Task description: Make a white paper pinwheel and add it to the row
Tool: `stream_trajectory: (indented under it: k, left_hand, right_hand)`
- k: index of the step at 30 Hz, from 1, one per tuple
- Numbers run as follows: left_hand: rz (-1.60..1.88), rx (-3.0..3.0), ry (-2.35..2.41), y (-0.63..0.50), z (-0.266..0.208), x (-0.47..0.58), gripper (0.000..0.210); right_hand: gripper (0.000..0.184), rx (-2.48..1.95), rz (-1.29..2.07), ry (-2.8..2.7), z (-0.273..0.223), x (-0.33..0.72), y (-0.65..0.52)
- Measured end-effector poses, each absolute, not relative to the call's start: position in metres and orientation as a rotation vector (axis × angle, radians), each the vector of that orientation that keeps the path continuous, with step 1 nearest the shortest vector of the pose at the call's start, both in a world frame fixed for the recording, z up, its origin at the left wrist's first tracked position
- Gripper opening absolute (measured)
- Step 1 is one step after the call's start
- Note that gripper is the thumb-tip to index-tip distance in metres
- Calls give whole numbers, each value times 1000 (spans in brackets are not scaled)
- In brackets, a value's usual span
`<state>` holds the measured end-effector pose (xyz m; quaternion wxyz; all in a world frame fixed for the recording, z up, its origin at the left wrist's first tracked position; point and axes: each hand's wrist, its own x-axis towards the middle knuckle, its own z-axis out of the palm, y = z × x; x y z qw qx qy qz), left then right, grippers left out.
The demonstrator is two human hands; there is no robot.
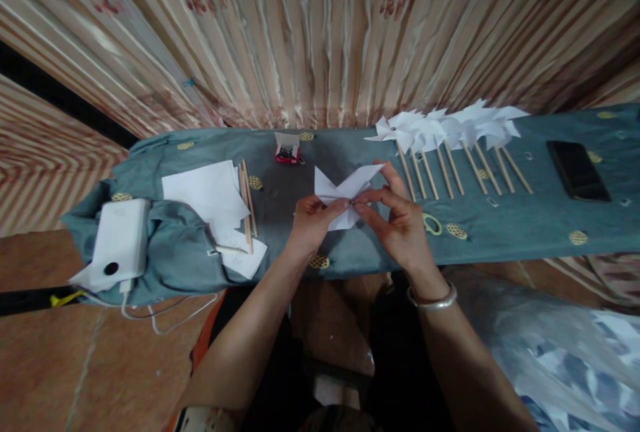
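Observation:
My left hand [313, 219] is closed on a folded white paper pinwheel [345, 189], its thumb pressed near the middle. At that middle, the thumb and forefinger of my right hand [400, 222] pinch a tiny dark thing that looks like a pin. The right fingers also touch the paper's right side. Behind my right hand shows a pale green loop [433, 224], like a scissors handle; the rest of it is hidden. Beyond my hands stands an open red box [287, 150] with small dark pieces inside. Finished white pinwheels [450, 129] on wooden sticks lie in a row at the back right.
White paper sheets [203, 192] and several loose wooden sticks [247, 205] lie left on the green cloth [350, 149]. A white power bank [120, 239] with a cable sits at the left end, a black phone [579, 171] at the right. A striped curtain [310, 39] hangs behind.

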<state>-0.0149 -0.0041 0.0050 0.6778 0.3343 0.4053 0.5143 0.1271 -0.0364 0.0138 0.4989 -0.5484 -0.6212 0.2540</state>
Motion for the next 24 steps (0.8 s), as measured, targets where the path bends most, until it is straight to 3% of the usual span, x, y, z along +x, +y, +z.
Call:
stream_trajectory:
  k: [24]
  left_hand:
    - [1120, 759, 901, -5, 6, -15, 23]
  right_hand:
    - [4, -1331, 679, -1354, 8, 123, -36]
